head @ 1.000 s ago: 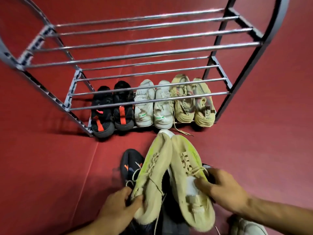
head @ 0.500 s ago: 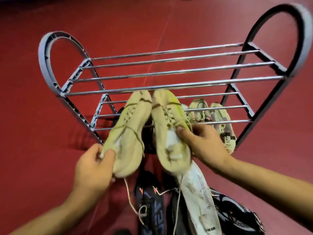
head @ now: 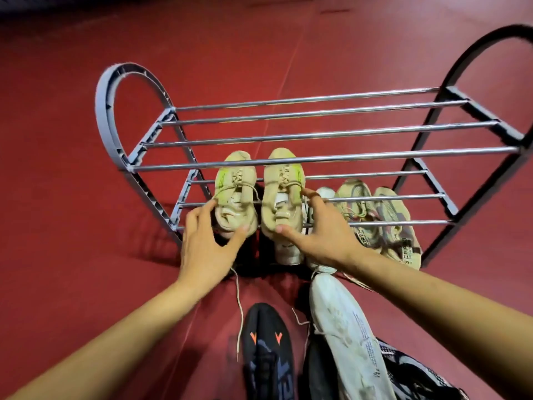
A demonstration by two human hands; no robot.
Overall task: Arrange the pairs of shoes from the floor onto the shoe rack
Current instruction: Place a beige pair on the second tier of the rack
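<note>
A pair of beige shoes with neon-yellow sides rests on the middle bars of the grey metal shoe rack [head: 317, 158], toes pointing away from me. My left hand [head: 204, 246] wraps the heel of the left beige shoe [head: 235, 194], fingers on its left side and thumb on the right. The heel of the right beige shoe [head: 281, 183] sits between the thumb and forefinger of my right hand [head: 323, 238]. A loose lace hangs down from the left shoe.
On the bottom tier a tan pair [head: 389, 220] sits at the right, with a white shoe [head: 288, 252] partly hidden behind my hands. On the red floor near me lie a black shoe with orange marks [head: 268, 350], a white shoe [head: 346, 333] and a patterned black-and-white shoe [head: 415, 373].
I lifted the beige pair off the floor pile and carried it forward. The shoes turned from soles-up to upright and now rest on the middle shelf.
</note>
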